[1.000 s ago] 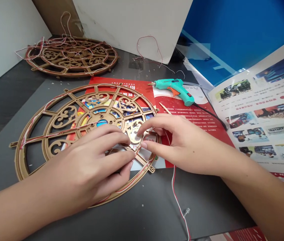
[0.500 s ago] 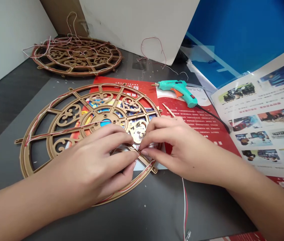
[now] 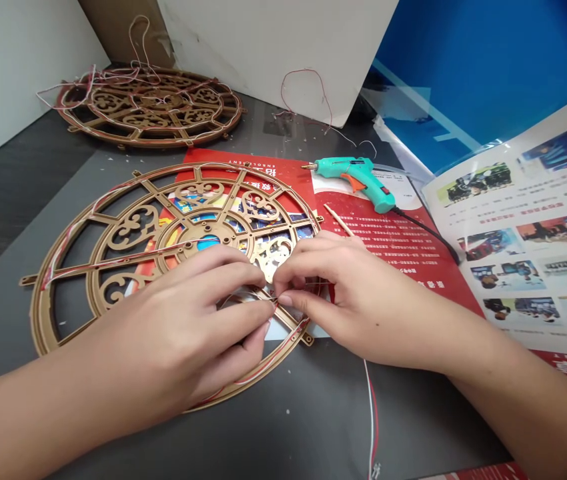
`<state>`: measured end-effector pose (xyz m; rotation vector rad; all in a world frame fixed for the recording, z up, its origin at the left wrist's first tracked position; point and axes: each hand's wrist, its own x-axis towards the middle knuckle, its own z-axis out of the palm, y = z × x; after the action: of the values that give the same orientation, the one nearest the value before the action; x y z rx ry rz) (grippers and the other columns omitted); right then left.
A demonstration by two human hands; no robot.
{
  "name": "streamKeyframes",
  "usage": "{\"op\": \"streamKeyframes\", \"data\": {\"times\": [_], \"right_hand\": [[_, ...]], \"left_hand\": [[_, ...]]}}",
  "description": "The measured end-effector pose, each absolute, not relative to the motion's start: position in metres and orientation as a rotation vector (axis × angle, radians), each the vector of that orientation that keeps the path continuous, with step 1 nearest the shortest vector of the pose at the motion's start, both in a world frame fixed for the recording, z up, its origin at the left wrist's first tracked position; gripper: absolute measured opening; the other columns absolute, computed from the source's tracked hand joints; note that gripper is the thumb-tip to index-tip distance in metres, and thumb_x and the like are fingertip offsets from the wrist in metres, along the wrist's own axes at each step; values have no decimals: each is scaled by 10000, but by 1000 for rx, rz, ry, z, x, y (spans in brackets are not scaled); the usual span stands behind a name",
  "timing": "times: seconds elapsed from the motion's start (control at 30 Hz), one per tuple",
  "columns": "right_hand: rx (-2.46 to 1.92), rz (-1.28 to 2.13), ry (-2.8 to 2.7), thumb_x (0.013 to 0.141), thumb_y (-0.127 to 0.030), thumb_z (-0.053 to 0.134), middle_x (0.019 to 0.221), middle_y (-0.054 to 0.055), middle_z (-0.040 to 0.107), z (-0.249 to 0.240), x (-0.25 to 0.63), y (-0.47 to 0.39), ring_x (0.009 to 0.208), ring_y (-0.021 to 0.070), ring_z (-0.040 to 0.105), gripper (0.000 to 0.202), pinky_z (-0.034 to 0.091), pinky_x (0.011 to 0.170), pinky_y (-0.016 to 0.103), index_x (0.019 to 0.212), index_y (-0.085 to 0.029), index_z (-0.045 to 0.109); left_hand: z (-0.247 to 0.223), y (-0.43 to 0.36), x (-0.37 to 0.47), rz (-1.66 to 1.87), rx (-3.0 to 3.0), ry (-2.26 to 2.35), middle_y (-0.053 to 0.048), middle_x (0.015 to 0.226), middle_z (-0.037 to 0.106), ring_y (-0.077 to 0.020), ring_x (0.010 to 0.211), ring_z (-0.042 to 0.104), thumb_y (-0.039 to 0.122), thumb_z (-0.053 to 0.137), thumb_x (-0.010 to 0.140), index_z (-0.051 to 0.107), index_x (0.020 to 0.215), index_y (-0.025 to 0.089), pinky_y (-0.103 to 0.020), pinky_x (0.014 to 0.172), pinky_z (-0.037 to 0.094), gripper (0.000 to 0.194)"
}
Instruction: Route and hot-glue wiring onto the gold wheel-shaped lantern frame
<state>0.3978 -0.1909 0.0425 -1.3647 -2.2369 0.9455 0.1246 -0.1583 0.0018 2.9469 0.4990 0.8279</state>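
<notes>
A round gold-brown openwork frame [image 3: 138, 177] with red and white wires along its rim and spokes lies partly on a red printed sheet. Over its lower right part, my left hand [image 3: 203, 313] is closed, thumb and fingertips pinching thin wire at a spoke. Facing it, my right hand [image 3: 323, 287] pinches at the same spot, its fingertips almost touching those of my left hand. The fingers hide most of the wire there. A red and white wire pair [image 3: 371, 407] hangs from beneath my right hand towards the near edge.
Behind on the left lies a second round frame [image 3: 128, 141] with loose wires. A teal glue gun [image 3: 358, 179] and a thin stick [image 3: 338, 219] rest on the red sheet [image 3: 393, 260]. At the right stands an open printed booklet [image 3: 528, 220]. White panels [image 3: 273, 40] rise behind.
The fingertips of my right hand have shifted slightly left, nearer my left hand. The gold-brown frame appears slightly further left at its far side. Both hands keep their pinch.
</notes>
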Motion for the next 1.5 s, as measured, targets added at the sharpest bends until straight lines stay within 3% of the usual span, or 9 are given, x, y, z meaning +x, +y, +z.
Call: {"op": "streamKeyframes", "data": {"times": [0.27,0.47,0.67,0.8,0.97,1.1,1.23,1.33,1.5], "right_hand": [[-1661,199,-1877,1066,-180,782,859,42,801,64,443,-179,810,252,731,200,492,753,426,896,-278,746],[-2176,234,-2034,1082,-209,827,1048,107,905,50,443,-165,930,327,775,147,469,747,436,955,-260,774],[-1994,57,-2011,1166,-153,671,1139,151,896,45,444,-166,1101,383,807,228,558,892,506,978,-264,736],[-1500,546,-1777,1166,-267,811,1080,53,864,47,438,-176,990,296,860,109,703,874,464,1226,-303,727],[-1195,1007,-1523,1072,-289,1033,1312,9,860,46,419,-186,1052,232,933,604,806,827,372,1536,-372,655],[-1085,1271,-1470,1213,-297,862,1405,63,900,42,410,-187,1106,233,975,220,839,927,377,1431,-297,831],[-1096,1276,-1444,1020,-358,1131,1055,-1,906,42,407,-187,859,215,912,365,799,810,353,1303,-277,917],[-1126,1139,-1565,1148,-518,1039,807,-10,795,44,405,-192,717,183,786,344,693,695,326,983,-254,895],[-1128,1093,-1744,1203,-335,979,941,-5,847,43,401,-202,825,178,811,281,673,759,299,1007,-242,800]], "left_hand": [[6,-161,125,804,2945,516,-66,1158,863,-225,1118,788,238,584,1314,866,1053,240,-382,1050,663,384],[3,-159,122,816,2947,512,-66,1176,876,-227,1147,821,247,598,1313,867,1059,242,-396,1082,689,370],[1,-159,125,829,2955,508,-66,1164,875,-218,1123,817,237,565,1321,885,1056,234,-378,1029,695,416],[3,-161,127,829,2953,529,-68,1161,871,-225,1140,801,248,548,1330,883,1038,234,-372,1042,689,446],[4,-161,126,820,2939,532,-71,1154,863,-233,1149,795,217,615,1268,891,1045,243,-370,1034,689,356],[3,-160,124,831,2938,516,-77,1147,861,-244,1153,789,210,608,1269,881,1044,240,-383,1038,680,355],[3,-161,123,822,2932,525,-84,1173,868,-252,1172,789,196,608,1262,876,1061,233,-390,1038,686,337],[1,-163,122,805,2921,524,-87,1170,864,-264,1188,801,189,646,1234,866,1077,228,-401,1031,697,273],[-2,-163,121,797,2923,500,-69,1136,869,-269,1161,820,202,627,1265,851,1112,227,-442,1024,709,273]]}}
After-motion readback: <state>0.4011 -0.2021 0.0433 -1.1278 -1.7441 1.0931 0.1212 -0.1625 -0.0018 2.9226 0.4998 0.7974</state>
